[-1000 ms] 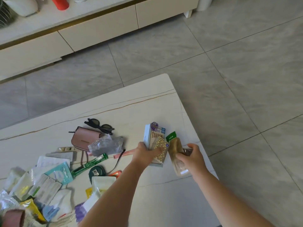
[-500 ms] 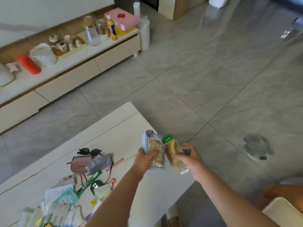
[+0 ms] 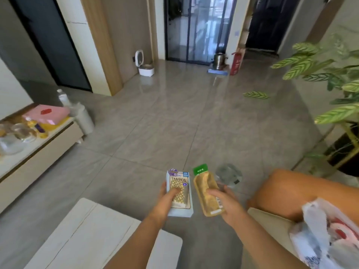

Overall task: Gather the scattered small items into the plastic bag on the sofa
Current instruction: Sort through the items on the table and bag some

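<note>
- The left hand grips a light-blue box with the word "TAMPON" printed on its front; the thumb lies across the front and the fingers curl round the left edge.
- A small packet with a yellow dotted pattern lies flat on the front of the box, under the thumb.
- The right hand grips a tan pouch with a green top; the thumb presses on its front and the fingers curl behind it.
- Box and pouch are held upright, side by side, close but not touching, above the grey tiled floor.
- The plastic bag is at the lower right, white and half transparent, with red and white things inside. It lies on the pale seat of the sofa, beside the orange armrest. The bag is well apart from both hands, on the right of the right arm.
- A white table is at the lower left, under the left forearm.
- A clear object lies on the floor just behind the pouch; what it is cannot be told.
- At the left stands a low cabinet with a pink box and glass things on top.
- A green plant in a dark pot stands at the right.
</note>
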